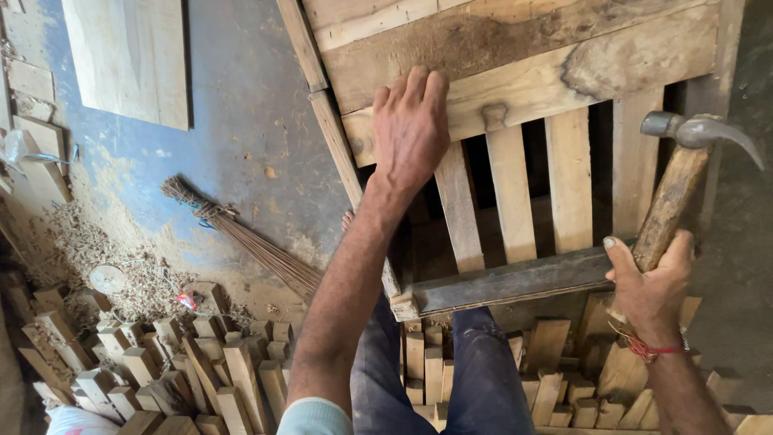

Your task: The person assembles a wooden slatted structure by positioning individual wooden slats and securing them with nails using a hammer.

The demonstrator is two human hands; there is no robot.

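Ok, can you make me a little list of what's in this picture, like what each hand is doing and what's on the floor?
Left hand: flat on the wooden frame, holding nothing
Right hand: gripping a hammer, head up
Frame: thick top board, upright slats, dark bottom rail
Floor left: twig broom, wood shavings
Floor near the legs: lots of short wood blocks
Wall side: pale board leaning

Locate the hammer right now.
Head view, far right: the hammer is upright in the right hand, beside the slatted wooden frame.
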